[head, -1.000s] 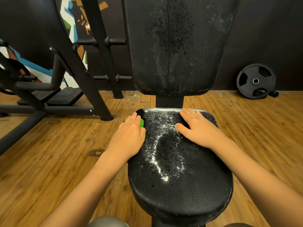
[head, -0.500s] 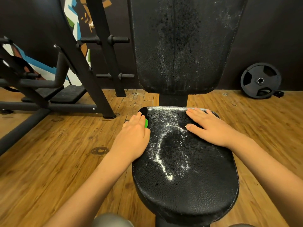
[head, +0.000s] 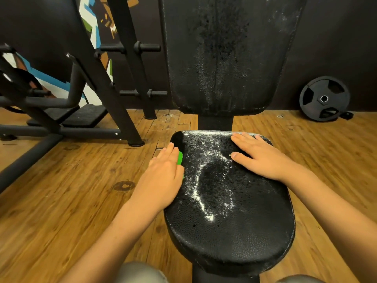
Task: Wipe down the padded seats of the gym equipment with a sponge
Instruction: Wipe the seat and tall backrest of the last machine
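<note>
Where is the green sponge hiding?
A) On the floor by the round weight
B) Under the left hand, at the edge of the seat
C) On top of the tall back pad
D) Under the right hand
B: a strip of the green sponge peeks out from under the left hand at the seat edge.

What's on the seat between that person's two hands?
In the head view: a green sponge edge peeking from under the left hand, then black seat pad smeared with a curving white streak, up to the right hand.
</note>
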A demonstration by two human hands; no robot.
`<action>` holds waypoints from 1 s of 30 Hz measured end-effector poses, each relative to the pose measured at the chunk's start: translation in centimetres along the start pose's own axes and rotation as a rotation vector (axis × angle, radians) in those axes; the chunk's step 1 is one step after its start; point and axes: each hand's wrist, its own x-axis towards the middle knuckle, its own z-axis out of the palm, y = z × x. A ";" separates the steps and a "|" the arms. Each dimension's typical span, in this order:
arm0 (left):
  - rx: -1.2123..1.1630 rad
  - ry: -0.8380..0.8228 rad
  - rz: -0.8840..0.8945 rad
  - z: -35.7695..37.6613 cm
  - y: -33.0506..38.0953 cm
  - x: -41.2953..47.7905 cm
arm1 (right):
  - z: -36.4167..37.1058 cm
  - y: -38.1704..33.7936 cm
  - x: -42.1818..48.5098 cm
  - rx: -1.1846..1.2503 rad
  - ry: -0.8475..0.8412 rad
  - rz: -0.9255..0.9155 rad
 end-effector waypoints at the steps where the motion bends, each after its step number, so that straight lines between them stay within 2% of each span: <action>1: -0.003 -0.002 0.001 0.0 -0.1 -0.6 | 0.0 0.0 0.0 0.001 0.003 0.000; 10: -0.050 -0.029 0.019 0.0 -0.7 1.4 | 0.1 0.2 0.1 0.014 0.000 0.000; 17: -0.154 -0.015 -0.004 0.3 -0.8 -1.7 | 0.1 0.4 0.1 0.017 0.003 0.001; 23: -0.115 -0.019 -0.003 0.0 -0.4 0.1 | 0.1 0.3 0.2 0.019 0.007 -0.003; 30: -0.240 0.012 -0.037 0.1 -0.2 -3.4 | 0.1 0.2 0.1 0.012 0.007 0.004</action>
